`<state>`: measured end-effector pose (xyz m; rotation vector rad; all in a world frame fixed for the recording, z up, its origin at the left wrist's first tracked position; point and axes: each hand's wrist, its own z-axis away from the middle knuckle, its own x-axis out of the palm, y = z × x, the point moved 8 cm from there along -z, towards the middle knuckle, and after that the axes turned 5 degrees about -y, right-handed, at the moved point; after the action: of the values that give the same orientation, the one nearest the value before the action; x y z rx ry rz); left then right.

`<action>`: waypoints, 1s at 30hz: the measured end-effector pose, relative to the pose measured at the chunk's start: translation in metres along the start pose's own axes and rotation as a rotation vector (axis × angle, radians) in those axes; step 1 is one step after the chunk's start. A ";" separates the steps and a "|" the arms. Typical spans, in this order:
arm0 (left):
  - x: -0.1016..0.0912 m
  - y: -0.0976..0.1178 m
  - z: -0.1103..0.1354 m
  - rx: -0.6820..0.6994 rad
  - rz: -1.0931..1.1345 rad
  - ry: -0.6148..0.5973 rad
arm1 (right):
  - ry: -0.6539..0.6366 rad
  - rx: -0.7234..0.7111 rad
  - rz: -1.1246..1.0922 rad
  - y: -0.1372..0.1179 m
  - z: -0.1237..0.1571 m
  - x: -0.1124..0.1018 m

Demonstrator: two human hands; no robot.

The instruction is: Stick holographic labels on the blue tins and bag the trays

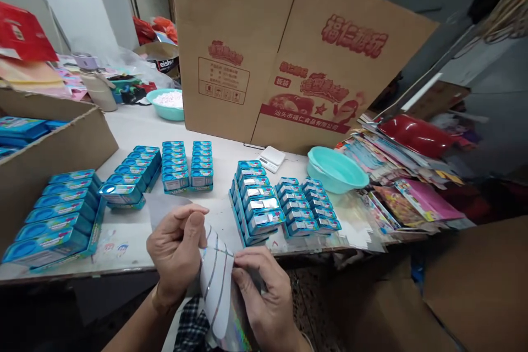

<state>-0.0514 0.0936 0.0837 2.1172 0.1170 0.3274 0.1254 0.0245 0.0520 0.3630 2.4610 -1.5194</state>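
A bent sticker sheet [215, 280], with white strips split by shiny lines and a rainbow sheen along its lower edge, is between my hands. My right hand [266, 291] pinches its right edge between thumb and fingers. Closed, with its thumb raised, my left hand [177, 245] grips the sheet's left side; its inner fingers are partly hidden. Behind that hand a pale translucent piece [159, 210] shows, and whether it belongs to the sheet I cannot tell. Nearest beyond my hands are blue boxes [264, 220] in stacked rows, some with silvery patches on their ends.
More blue box rows [53, 220] line the table's left side, beside an open carton [91, 132]. A large cardboard box [256, 27] stands behind. A small white scale [272, 158], a teal basin [336, 170] and piled printed packets [396, 198] are at the right.
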 end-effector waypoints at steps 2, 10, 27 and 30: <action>0.000 0.006 0.003 0.031 0.005 0.019 | 0.010 0.066 -0.041 0.003 0.004 -0.001; -0.006 0.015 0.013 0.157 -0.096 0.073 | -0.025 0.311 -0.125 0.031 0.021 0.012; 0.019 0.019 -0.004 0.278 -0.950 -0.467 | -0.040 -0.099 0.458 0.013 -0.018 -0.007; 0.043 0.022 0.013 0.352 -0.939 -0.647 | -0.040 -0.147 0.452 0.005 -0.028 -0.015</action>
<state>-0.0076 0.0804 0.1042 2.1388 0.7859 -0.9757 0.1392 0.0501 0.0645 0.7872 2.2384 -1.1415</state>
